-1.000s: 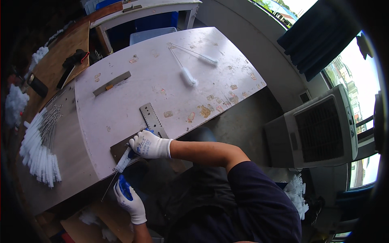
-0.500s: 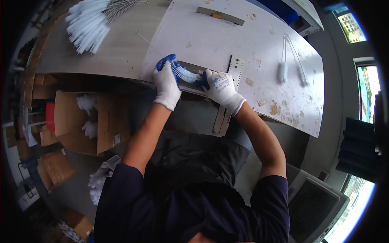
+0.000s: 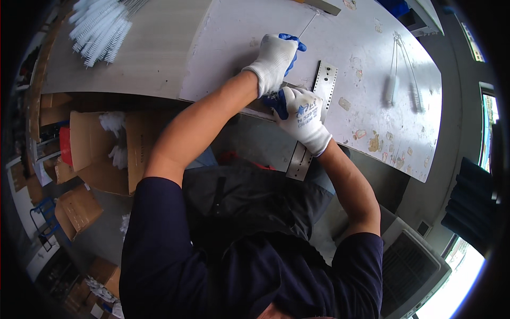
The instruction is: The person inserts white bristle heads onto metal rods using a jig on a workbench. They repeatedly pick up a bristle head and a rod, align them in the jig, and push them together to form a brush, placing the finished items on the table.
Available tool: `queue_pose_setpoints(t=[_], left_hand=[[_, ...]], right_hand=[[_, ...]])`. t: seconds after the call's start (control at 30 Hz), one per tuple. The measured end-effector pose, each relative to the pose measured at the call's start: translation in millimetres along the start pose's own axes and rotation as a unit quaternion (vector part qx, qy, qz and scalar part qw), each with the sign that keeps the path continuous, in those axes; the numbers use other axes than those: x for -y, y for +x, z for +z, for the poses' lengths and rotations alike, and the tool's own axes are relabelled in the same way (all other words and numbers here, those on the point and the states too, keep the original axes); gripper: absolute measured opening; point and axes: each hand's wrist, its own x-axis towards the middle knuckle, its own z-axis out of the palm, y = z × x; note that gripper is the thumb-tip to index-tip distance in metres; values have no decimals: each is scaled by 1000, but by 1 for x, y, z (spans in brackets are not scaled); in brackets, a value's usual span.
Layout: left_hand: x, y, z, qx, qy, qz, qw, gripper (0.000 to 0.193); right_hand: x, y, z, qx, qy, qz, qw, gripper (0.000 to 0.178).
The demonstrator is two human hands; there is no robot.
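Note:
My gloved left hand, in white knit with blue-coated fingers, is closed round a brush. Its thin wire handle sticks out beyond the fingers toward the far side of the table. The bristle part is mostly hidden by my hands. Nearer the front edge, my right hand, gloved the same way, has its fingers curled shut beside a perforated metal bar; what lies inside them is hidden. A flat grey strip runs along the table edge beneath my hands.
White-bristled brushes lie in a pile at the far left of the table. Two wire-handled brushes rest at the right. A grey bar sits at the back. An open cardboard box stands below, at left.
My left hand has moved away from me and to the right, and the wire handle now points to the far right. The curved bristles seen between my hands are now hidden. My right hand shifted slightly.

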Motion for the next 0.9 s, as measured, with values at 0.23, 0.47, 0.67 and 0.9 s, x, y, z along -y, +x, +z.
queue_pose_setpoints(t=[0.23, 0.47, 0.67, 0.9], left_hand=[[3, 3, -14, -6, -16, 32, 999, 21], [14, 0, -21, -72, 5, 134, 988, 21], [19, 10, -86, -153, 365, 322, 860, 35], [50, 11, -110, -268, 364, 405, 795, 31]], right_hand=[[10, -1, -1, 10, -41, 45, 998, 35], [29, 11, -9, 122, -102, 146, 976, 41], [30, 3, -4, 22, -107, 95, 989, 39], [25, 3, 0, 22, -136, 69, 988, 37]])
